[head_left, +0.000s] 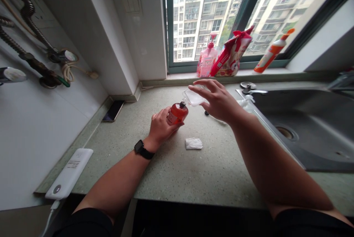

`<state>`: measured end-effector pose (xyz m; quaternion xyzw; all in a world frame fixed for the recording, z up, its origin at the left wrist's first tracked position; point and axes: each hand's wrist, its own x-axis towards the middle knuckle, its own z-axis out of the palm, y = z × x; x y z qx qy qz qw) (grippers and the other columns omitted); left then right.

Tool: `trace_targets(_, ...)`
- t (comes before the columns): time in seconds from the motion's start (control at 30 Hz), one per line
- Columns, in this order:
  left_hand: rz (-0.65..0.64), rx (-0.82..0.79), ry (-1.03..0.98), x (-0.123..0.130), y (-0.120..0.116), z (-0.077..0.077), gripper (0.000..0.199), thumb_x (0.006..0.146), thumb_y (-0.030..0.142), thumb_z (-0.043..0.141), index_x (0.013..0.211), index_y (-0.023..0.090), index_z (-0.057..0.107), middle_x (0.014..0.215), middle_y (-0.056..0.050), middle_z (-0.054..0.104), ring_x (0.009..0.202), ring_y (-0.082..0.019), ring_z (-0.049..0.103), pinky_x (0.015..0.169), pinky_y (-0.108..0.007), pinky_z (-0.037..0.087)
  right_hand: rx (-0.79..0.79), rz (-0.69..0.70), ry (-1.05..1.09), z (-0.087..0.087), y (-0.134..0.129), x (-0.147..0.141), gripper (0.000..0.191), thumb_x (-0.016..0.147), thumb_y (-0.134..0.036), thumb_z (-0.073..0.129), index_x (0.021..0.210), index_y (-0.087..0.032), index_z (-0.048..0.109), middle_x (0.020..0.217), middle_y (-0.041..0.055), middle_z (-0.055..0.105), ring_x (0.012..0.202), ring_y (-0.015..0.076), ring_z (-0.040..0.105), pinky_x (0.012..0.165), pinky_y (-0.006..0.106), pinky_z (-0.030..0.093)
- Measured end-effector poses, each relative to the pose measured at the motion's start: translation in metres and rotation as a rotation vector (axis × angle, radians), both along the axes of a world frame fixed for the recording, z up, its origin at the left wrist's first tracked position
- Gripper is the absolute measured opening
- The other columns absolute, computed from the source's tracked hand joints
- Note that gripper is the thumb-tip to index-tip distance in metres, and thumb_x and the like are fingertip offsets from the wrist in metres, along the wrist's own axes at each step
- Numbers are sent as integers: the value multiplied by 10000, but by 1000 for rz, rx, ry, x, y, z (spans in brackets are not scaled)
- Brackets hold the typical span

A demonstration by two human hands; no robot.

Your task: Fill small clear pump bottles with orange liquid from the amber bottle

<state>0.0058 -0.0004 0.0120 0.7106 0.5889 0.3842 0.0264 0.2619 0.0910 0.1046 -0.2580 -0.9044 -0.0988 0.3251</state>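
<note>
My left hand (162,126) is wrapped round a red bottle (177,114) with a pale label, held over the counter and leaning a little to the right. In my right hand (217,98) is a clear bottle (195,96), tipped on its side. Its neck points left and meets the red bottle's mouth, or sits just above it; I cannot tell whether they touch. A folded white tissue (194,143) lies on the counter in front of the bottles. Behind my right wrist, a white pump head (247,100) with a tube is partly hidden.
To the right is a steel sink (301,119) with a drain strainer (248,85) by its corner. A phone (113,111) and a white power bank (69,173) lie on the left. A pink pump bottle (207,59), a red bag (232,54) and an orange bottle (270,54) line the sill.
</note>
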Motion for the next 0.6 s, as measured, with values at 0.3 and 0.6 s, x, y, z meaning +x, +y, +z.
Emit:
trace_targets(0.3, -10, 23, 2, 0, 0, 0, 830, 837, 754, 796, 1435, 212, 604, 1319, -134, 767, 1072, -310, 769, 1001, -474, 572, 19, 12, 11, 0, -1, 0, 837, 883, -34, 657, 1610, -409, 481, 1513, 79, 604, 1392, 335, 565, 1161, 605, 506)
trace_targets(0.6, -10, 38, 8, -1, 1, -2, 834, 835, 763, 792, 1433, 213, 605, 1311, -137, 771, 1064, -309, 770, 1005, -486, 571, 24, 12, 12, 1, -2, 0, 815, 891, -30, 646, 1599, -404, 494, 1507, 81, 607, 1394, 329, 568, 1166, 601, 506)
